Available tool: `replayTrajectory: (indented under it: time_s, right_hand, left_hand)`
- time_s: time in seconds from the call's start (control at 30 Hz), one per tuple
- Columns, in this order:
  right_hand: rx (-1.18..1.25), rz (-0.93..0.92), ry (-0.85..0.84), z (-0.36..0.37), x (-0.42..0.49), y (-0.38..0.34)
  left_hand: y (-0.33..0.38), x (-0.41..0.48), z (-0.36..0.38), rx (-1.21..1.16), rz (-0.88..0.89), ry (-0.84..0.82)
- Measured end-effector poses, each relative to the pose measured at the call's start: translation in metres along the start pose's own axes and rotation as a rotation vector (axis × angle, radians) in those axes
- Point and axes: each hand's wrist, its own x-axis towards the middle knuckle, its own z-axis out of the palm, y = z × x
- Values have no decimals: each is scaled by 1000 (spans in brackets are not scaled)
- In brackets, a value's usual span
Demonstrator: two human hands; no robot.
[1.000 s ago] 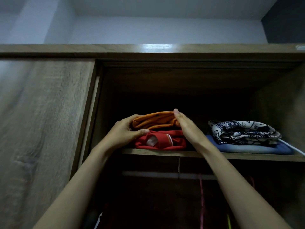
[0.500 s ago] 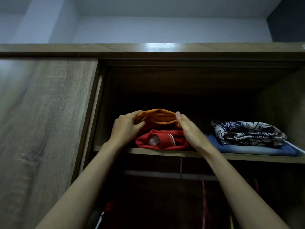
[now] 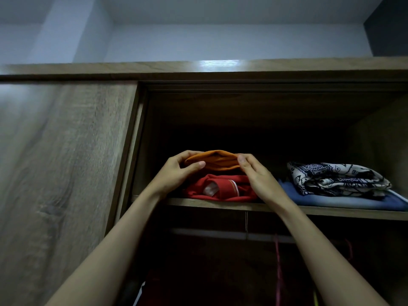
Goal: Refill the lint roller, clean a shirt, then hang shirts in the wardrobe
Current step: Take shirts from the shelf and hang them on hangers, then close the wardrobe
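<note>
Pale wall and ceiling rise behind the wooden wardrobe (image 3: 220, 67), whose open bay shows a shelf (image 3: 220, 205) at our reach. Our left hand (image 3: 174, 173) grips the left end of a folded orange shirt (image 3: 215, 162), thumb across its front, and our right hand (image 3: 258, 180) pinches its right end. This shirt rests on a folded red shirt (image 3: 220, 188) at the front edge of the shelf.

We judge that we are taking a shirt down, so the hanging is yet to be done for it. No lint roller is in view, and we cannot tell whether the refilling or cleaning is finished.

Further right on the shelf, a patterned cloth (image 3: 331, 180) lies on a blue folded garment (image 3: 331, 200), apart from the red shirt. Below the shelf runs a rail (image 3: 220, 234) with a pink hanger (image 3: 277, 250). Left of the shelf stands the closed door panel (image 3: 66, 173). Only the red shirt beneath might drag forward.
</note>
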Motion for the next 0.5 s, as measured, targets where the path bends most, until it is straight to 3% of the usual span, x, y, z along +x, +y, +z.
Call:
replayTrajectory:
  time_s: [0.17, 0.27, 0.5]
  right_hand:
    - [57, 10, -5, -1, -1, -5]
    - [60, 61, 27, -2, 2, -9]
    - [-30, 108, -91, -4, 13, -9]
  left_hand:
    - [1, 3, 6, -112, -60, 46]
    - [0, 7, 12, -30, -25, 102]
    - [1, 9, 11, -13, 6, -50]
